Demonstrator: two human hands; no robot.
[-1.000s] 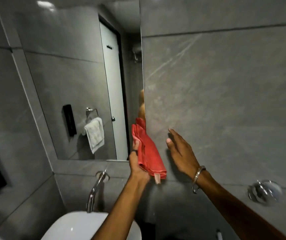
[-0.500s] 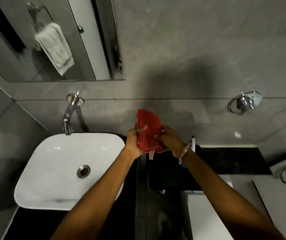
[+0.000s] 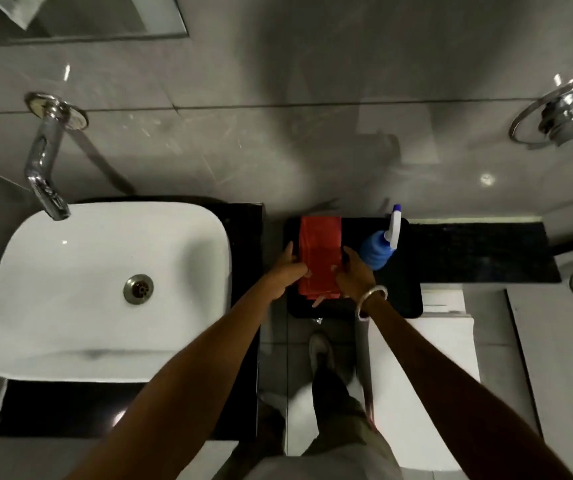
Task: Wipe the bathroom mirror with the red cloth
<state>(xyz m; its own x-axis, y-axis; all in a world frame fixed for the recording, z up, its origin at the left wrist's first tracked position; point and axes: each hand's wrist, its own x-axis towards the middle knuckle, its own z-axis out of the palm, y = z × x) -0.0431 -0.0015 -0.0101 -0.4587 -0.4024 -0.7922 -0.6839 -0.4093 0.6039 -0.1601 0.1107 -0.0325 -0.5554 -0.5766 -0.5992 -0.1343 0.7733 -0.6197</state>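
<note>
We look straight down at a black tray (image 3: pixel 406 299) set between the white basin (image 3: pixel 70 289) and a dark counter strip (image 3: pixel 479 251).

1. The red cloth (image 3: pixel 319 251) lies folded in a long strip on the left part of the tray, its far end near the tray's back edge.
2. The left hand (image 3: pixel 287 271) grips the cloth's left edge, thumb on top and fingers curled narrow around the fabric.
3. The right hand (image 3: pixel 352 271) grips the right edge in the same narrow pinch. A metal bangle (image 3: pixel 370 301) sits at that wrist.
4. A small tag hangs from the near end of the cloth, between the two wrists.

Surroundings:
- A blue spray bottle (image 3: pixel 377 249) with a white trigger head stands on the tray, just beside the right hand and close to touching it.
- A chrome tap (image 3: pixel 44 157) projects from the wall over the basin's back left corner.
- The mirror (image 3: pixel 105 19) shows only as a lower corner at the top left, well apart from the cloth.
- A chrome ring fitting (image 3: pixel 562 116) is fixed to the wall at the far right.
- A shoe (image 3: pixel 319 351) and a trouser leg appear below the tray.
</note>
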